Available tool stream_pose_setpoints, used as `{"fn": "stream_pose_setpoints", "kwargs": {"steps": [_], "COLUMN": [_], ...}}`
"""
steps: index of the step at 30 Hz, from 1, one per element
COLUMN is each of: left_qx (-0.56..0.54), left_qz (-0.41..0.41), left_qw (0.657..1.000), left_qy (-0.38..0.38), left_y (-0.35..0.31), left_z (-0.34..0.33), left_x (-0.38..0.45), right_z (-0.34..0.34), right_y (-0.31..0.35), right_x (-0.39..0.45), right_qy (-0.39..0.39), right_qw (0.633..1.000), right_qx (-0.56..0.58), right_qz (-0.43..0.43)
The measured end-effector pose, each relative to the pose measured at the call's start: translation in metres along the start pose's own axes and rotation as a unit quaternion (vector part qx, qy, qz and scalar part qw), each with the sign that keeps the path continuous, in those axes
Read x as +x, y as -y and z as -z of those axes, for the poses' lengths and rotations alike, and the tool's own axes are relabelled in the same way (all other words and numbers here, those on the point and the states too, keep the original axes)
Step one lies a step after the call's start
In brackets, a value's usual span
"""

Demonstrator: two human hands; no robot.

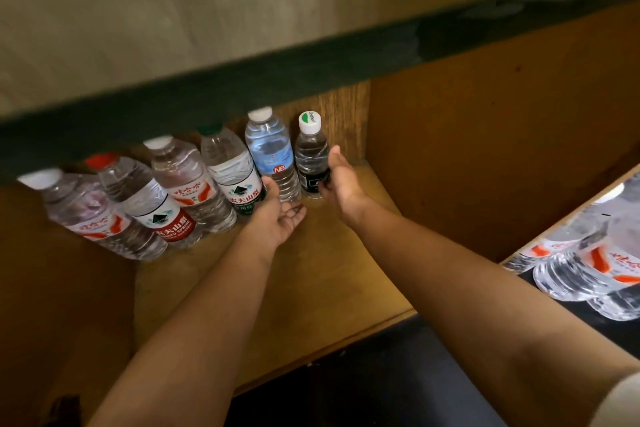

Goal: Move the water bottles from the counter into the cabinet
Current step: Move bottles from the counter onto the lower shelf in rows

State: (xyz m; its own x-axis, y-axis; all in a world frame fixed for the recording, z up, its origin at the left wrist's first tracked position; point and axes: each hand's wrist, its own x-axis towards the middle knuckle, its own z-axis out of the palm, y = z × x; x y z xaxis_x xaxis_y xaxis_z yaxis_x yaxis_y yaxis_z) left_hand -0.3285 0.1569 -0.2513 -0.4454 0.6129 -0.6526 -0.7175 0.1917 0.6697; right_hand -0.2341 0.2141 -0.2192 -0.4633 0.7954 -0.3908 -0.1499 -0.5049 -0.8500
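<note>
Several water bottles stand in a row at the back of the wooden cabinet shelf [311, 274]. At the right end is a small bottle with a black label and white cap [310, 149]. My right hand [341, 180] wraps its lower part, thumb up along its side. To its left stands a blue-labelled bottle [272, 149]. My left hand [277, 215] lies palm up at that bottle's base, fingers apart, holding nothing. Further left are a green-labelled bottle [232, 166], a red-and-white one [187, 180], a red-capped one [145, 204] and a white-capped one [83, 215].
More clear bottles with red labels [588, 260] stand on the dark counter [616, 329] at the right edge. The cabinet's right wall [485, 149] rises just right of the small bottle. A dark green top rail [242, 80] overhangs the bottle caps. The shelf's front half is bare wood.
</note>
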Motion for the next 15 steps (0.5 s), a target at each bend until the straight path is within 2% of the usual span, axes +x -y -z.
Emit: {"fn": "stream_pose_setpoints", "kwargs": {"steps": [7, 12, 15], "left_qx": [0.017, 0.020, 0.031], "left_qz": [0.006, 0.007, 0.018], "left_qw": [1.000, 1.000, 0.999], "left_qy": [0.008, 0.007, 0.015], "left_y": [-0.0016, -0.0019, 0.0002], "left_z": [0.0025, 0.0026, 0.0023], "left_x": [-0.0004, -0.0031, -0.0091], "right_z": [-0.0056, -0.0039, 0.0007], "right_y": [-0.0027, -0.0020, -0.0002], "right_x": [0.0067, 0.0082, 0.0039], "right_qy": [0.034, 0.037, 0.021], "right_qw": [0.999, 0.999, 0.994], "right_qx": [0.010, -0.033, -0.106], "right_qz": [-0.011, -0.009, 0.002]}}
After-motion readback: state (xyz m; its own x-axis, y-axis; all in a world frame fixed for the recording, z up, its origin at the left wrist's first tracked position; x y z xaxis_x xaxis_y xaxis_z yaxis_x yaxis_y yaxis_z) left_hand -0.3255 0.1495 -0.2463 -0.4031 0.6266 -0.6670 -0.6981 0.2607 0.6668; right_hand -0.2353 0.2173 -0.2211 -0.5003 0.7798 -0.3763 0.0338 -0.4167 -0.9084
